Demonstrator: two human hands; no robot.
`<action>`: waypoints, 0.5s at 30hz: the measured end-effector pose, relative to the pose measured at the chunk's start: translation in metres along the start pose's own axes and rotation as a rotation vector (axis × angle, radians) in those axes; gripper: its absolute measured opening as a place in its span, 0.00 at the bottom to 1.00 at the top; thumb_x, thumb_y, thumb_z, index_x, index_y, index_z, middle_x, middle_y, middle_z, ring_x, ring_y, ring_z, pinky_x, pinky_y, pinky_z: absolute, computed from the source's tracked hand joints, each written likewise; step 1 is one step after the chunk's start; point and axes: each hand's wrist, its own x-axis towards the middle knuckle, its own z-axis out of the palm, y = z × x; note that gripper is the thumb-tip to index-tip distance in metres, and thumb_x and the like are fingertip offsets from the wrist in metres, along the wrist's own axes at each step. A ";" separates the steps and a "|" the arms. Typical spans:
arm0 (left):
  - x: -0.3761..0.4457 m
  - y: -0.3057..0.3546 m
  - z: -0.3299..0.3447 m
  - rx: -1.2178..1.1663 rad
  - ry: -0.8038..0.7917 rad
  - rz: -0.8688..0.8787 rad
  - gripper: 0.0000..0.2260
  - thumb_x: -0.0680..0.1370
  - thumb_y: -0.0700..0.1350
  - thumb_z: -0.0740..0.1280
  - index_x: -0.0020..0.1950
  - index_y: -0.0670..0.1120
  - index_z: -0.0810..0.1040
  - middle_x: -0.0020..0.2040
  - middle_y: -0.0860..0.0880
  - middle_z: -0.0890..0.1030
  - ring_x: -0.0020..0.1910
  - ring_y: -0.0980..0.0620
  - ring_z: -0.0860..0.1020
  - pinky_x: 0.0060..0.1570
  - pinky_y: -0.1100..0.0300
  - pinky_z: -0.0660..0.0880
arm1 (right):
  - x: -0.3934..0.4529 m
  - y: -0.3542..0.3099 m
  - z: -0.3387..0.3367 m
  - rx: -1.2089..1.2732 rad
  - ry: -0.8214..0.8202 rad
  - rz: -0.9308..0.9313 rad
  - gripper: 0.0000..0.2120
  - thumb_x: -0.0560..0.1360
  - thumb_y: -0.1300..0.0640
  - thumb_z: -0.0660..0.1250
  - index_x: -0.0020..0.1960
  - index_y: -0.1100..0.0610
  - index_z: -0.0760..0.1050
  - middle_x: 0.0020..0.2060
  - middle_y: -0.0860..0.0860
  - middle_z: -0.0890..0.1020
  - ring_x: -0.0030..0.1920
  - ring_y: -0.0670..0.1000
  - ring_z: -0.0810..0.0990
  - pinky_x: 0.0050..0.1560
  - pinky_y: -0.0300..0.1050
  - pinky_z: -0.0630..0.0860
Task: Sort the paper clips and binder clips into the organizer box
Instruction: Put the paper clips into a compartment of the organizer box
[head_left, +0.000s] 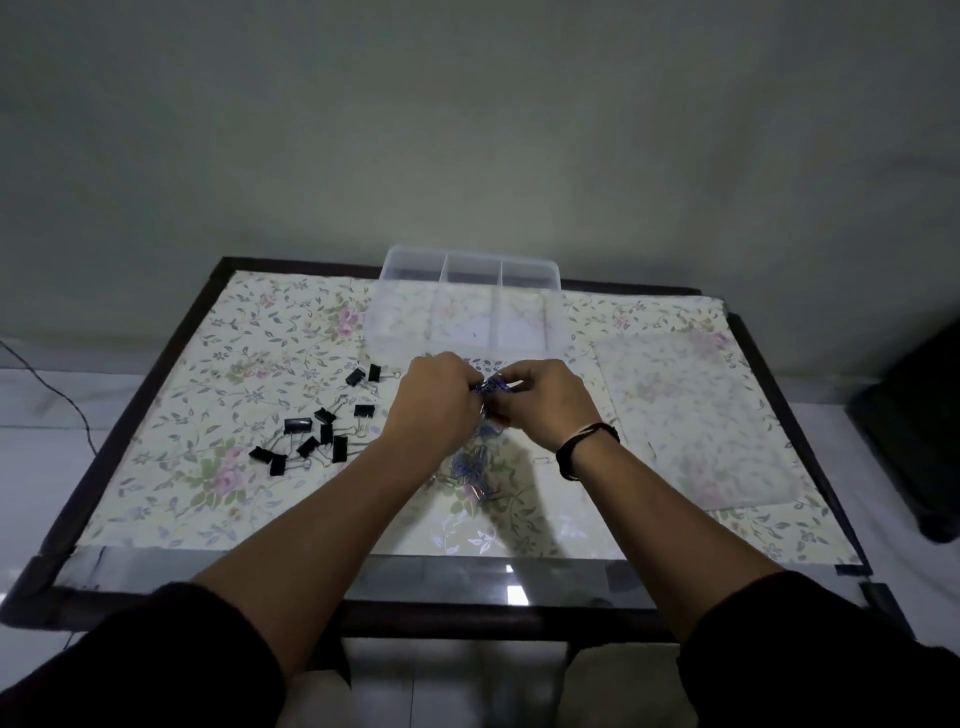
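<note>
A clear plastic organizer box (470, 270) with three compartments stands open at the table's far edge. Several black binder clips (322, 426) lie scattered left of centre. My left hand (434, 397) and my right hand (540, 397) meet above the table's middle, both pinching a small clear bag of blue paper clips (491, 387). The bag hangs down between my wrists, with more blue clips (470, 467) showing through it near the table. My right wrist wears a dark band (584, 447).
The table has a floral cover under glass and a dark frame (156, 374). The box's clear lid (691, 415) lies flat at the right. A dark object (924, 415) stands beyond the right edge, and a cable (57, 389) runs at the left.
</note>
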 end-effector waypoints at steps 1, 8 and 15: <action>0.006 0.005 -0.008 -0.003 0.017 0.005 0.09 0.75 0.38 0.67 0.43 0.45 0.87 0.34 0.44 0.83 0.32 0.46 0.80 0.26 0.60 0.71 | 0.005 -0.007 -0.004 0.023 0.000 -0.006 0.06 0.71 0.59 0.76 0.41 0.48 0.84 0.36 0.53 0.87 0.37 0.50 0.87 0.48 0.52 0.85; 0.085 0.034 -0.061 0.132 0.131 0.039 0.07 0.73 0.37 0.67 0.40 0.41 0.85 0.31 0.45 0.77 0.32 0.45 0.75 0.30 0.58 0.67 | 0.082 -0.071 -0.031 0.029 0.044 -0.013 0.03 0.66 0.63 0.76 0.39 0.60 0.85 0.34 0.58 0.87 0.37 0.54 0.88 0.46 0.52 0.85; 0.150 0.014 -0.038 0.160 0.018 -0.078 0.06 0.73 0.40 0.69 0.47 0.41 0.83 0.41 0.43 0.82 0.42 0.44 0.81 0.29 0.59 0.67 | 0.154 -0.068 -0.014 -0.112 0.005 0.084 0.02 0.68 0.67 0.73 0.38 0.63 0.83 0.38 0.61 0.86 0.40 0.59 0.87 0.46 0.55 0.85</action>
